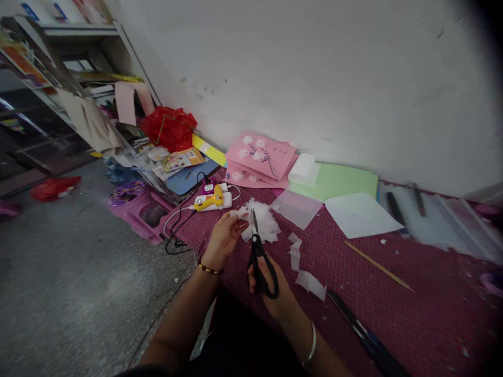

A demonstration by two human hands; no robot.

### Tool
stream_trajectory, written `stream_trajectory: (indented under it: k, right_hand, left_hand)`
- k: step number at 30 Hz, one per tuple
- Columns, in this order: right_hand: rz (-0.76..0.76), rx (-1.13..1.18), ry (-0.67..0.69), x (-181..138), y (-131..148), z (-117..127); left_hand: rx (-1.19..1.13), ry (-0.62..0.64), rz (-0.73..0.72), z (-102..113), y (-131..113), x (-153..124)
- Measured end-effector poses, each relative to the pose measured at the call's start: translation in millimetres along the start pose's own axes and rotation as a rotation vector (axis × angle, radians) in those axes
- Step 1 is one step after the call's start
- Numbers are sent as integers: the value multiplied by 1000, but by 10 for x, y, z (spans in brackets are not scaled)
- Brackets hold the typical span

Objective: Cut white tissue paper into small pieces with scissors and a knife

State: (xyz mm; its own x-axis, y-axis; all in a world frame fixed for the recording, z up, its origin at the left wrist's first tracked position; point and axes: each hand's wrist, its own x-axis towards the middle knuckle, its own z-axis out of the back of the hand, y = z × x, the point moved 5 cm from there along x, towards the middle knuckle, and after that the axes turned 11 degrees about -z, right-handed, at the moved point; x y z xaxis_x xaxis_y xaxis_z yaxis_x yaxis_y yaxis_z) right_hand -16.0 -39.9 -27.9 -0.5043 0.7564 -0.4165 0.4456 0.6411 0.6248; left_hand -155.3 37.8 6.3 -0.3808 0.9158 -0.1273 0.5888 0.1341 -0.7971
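Observation:
My left hand [227, 234] pinches a small piece of thin white paper [238, 213] between thumb and fingers. Black-handled scissors [256, 246] are in my right hand [277, 290], with fingers through the loops. Their blades point away from me, close beside the paper at my left fingertips; whether they touch it I cannot tell. Just behind the blades lies a pile of cut white paper pieces [267, 222] on the purple-red tablecloth [334, 262]. To the right of the scissors lie a narrow white strip [294, 252] and a white scrap [311, 284].
A yellow glue gun [210, 200] rests on a white power strip [227, 203] with cables. Behind are pink flowered sheets [271, 157] and green paper [341, 180]. A pencil [377, 264] and a dark long-handled tool [361, 330] lie right. A pink stool [137, 212] stands left.

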Motion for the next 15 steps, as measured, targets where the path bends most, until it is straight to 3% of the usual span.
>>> stream_trajectory:
  k: [4, 9, 15]
  right_hand:
    - [-21, 69, 44, -5, -6, -6]
    - [-15, -17, 67, -17, -37, 0]
    - [-66, -13, 83, -22, -81, -8]
  left_hand:
    - [36, 5, -82, 30, -47, 87]
    - [65, -60, -190, 5, -98, 240]
    - [35, 10, -136, -141, 3, 204]
